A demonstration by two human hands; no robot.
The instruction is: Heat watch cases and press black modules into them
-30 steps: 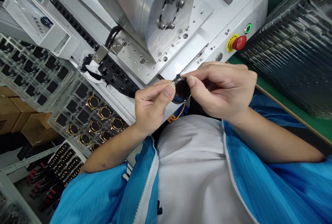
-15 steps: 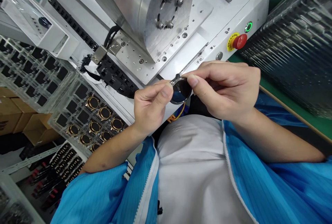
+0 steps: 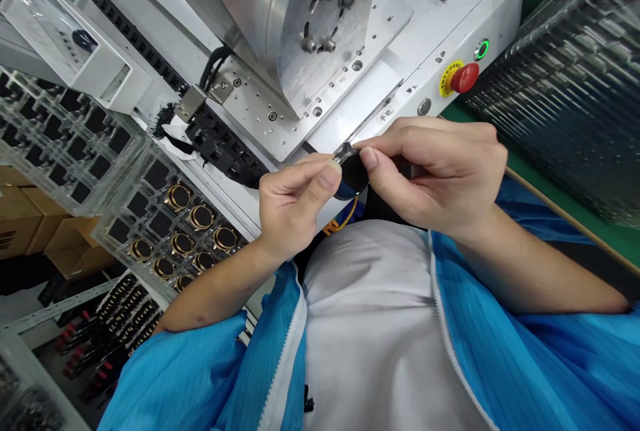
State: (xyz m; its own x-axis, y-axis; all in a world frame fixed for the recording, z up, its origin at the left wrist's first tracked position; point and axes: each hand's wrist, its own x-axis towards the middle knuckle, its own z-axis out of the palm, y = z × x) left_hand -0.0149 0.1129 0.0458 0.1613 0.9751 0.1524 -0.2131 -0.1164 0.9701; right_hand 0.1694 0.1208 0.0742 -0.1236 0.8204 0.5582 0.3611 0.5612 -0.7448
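Observation:
Between my two hands is a round black watch-like part (image 3: 353, 174) with a shiny dark face and a small lug on its upper edge. My left hand (image 3: 297, 201) pinches its left side between thumb and forefinger. On its upper right edge, the thumb and forefinger of my right hand (image 3: 440, 174) are closed on the rim. The part is held in the air, in front of the metal plate (image 3: 300, 131) of a machine and above my lap.
A red emergency button (image 3: 464, 78) and a green-lit button (image 3: 481, 50) sit on the machine's edge. Clear trays (image 3: 560, 98) are stacked at the right. At the left, a tray (image 3: 160, 224) holds several gold-rimmed round parts, with cardboard boxes (image 3: 20, 218) beyond.
The round part has shifted slightly right and tilted, so its face looks darker. Both hands keep their pinch and have moved a little with it.

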